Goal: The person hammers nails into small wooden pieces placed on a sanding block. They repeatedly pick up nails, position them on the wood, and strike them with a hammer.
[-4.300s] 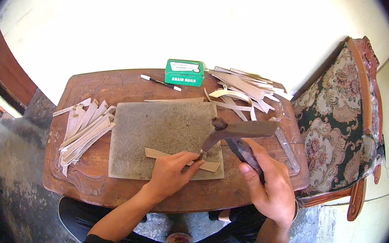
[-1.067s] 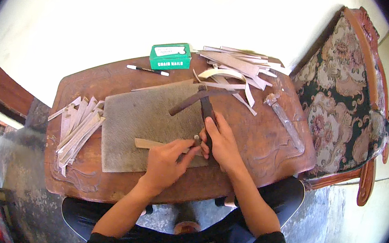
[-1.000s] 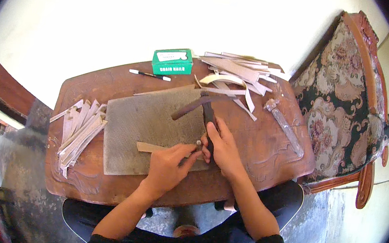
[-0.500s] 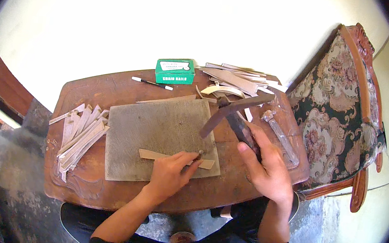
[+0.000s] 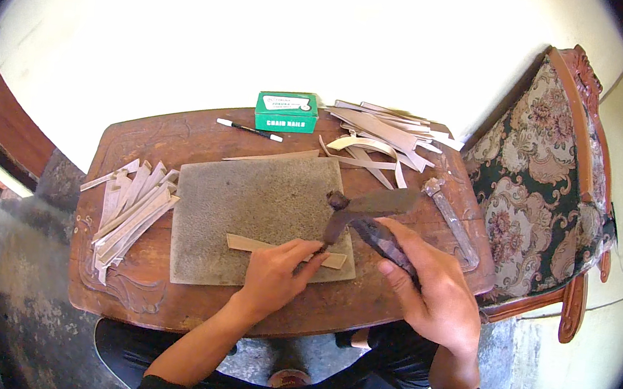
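Note:
My left hand (image 5: 277,273) rests on a tan flat strip (image 5: 248,244), which lies across the grey rectangular slab (image 5: 257,204). Its thumb and index finger pinch a small dark piece upright on the strip; only a bit of it shows, so its kind is unclear. My right hand (image 5: 438,291) is wrapped round the dark handle of a hammer (image 5: 378,211). The lower end of the hammer's head is at or just above the pinched piece; contact cannot be made out.
Tan strips (image 5: 135,210) are heaped left of the slab, and more strips (image 5: 379,129) lie at the back right. A green box (image 5: 287,112) and a marker (image 5: 250,129) sit at the back. A metal rod-like tool (image 5: 451,222) lies right, near a floral armchair (image 5: 533,180).
The hammer has come down from above the slab, its head now close over my left fingertips. My left hand keeps its pinch at the strip. The whole view has shifted slightly.

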The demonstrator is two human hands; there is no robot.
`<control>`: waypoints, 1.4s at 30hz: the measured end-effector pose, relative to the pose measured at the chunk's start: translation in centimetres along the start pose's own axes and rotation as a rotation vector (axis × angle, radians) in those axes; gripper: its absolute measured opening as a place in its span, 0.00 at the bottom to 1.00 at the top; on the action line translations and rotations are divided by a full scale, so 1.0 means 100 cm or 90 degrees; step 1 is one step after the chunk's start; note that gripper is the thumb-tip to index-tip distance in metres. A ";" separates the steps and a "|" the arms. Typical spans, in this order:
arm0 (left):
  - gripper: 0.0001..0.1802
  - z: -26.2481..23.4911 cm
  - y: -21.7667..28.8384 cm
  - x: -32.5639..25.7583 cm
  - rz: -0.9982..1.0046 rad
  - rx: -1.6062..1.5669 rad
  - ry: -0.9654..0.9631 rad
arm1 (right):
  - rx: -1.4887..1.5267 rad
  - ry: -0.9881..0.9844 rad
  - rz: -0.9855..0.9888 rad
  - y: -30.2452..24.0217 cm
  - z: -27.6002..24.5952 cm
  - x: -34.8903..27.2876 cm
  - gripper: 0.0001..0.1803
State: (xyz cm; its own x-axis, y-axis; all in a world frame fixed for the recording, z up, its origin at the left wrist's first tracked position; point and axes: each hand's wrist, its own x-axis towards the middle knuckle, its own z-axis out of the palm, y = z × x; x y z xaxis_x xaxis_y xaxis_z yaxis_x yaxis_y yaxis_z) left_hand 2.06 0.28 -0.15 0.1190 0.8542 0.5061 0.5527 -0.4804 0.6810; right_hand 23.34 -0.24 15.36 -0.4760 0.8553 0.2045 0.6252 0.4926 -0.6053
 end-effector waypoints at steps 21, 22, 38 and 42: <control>0.09 0.000 0.000 0.000 -0.003 -0.011 -0.005 | 0.090 0.075 0.093 -0.006 0.002 -0.007 0.22; 0.09 -0.001 0.002 0.001 -0.008 -0.006 -0.009 | 0.069 0.078 0.053 0.000 0.006 -0.006 0.22; 0.09 0.004 -0.004 -0.002 -0.071 -0.042 0.021 | 0.470 0.070 0.240 0.050 0.046 0.022 0.19; 0.10 -0.003 0.002 0.006 -0.159 -0.054 -0.012 | 0.787 0.087 0.340 0.068 0.102 0.038 0.17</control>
State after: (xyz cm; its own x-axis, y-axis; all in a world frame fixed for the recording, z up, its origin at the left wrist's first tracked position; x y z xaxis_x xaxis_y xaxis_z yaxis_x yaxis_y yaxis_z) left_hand 1.98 0.63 0.44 0.0030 0.9514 0.3079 0.4960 -0.2688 0.8257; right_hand 19.53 4.72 4.14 -0.2413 0.9400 -0.2413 -0.2818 -0.3058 -0.9094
